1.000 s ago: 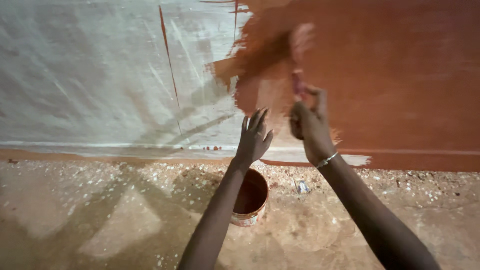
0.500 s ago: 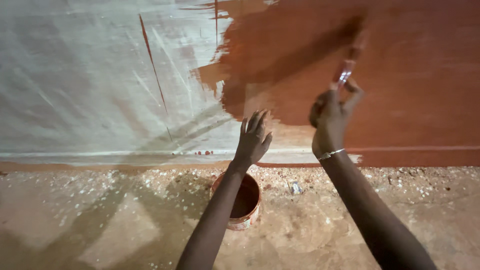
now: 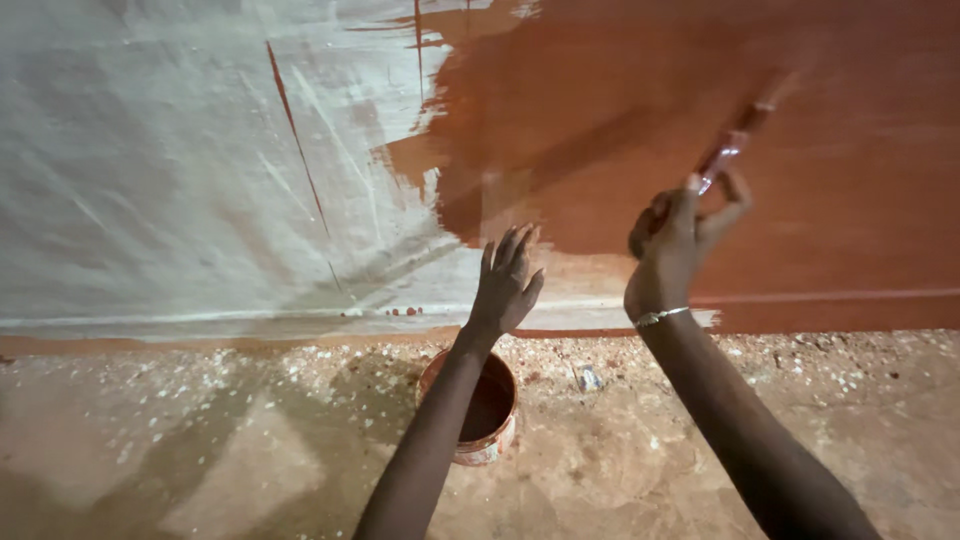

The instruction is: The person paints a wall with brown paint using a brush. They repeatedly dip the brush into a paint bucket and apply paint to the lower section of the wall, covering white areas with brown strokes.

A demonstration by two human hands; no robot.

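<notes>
My right hand [image 3: 678, 245] grips the handle of a paintbrush [image 3: 742, 128], whose bristles are blurred against the red-brown painted part of the wall [image 3: 640, 110]. A thin metal bracelet circles that wrist. My left hand [image 3: 506, 282] is flat against the wall with its fingers spread, near the lower edge of the paint. A round paint tin [image 3: 482, 412] with red-brown paint inside stands on the ground right below my left forearm.
The left part of the wall [image 3: 170, 180] is pale grey-white with thin red drip lines [image 3: 300, 170]. The dirt floor [image 3: 200, 440] is speckled with white flakes, and a small scrap [image 3: 590, 379] lies near the wall's foot.
My right hand swung the brush from upright near the paint's left edge up and to the right across the painted area. My left hand stayed on the wall.
</notes>
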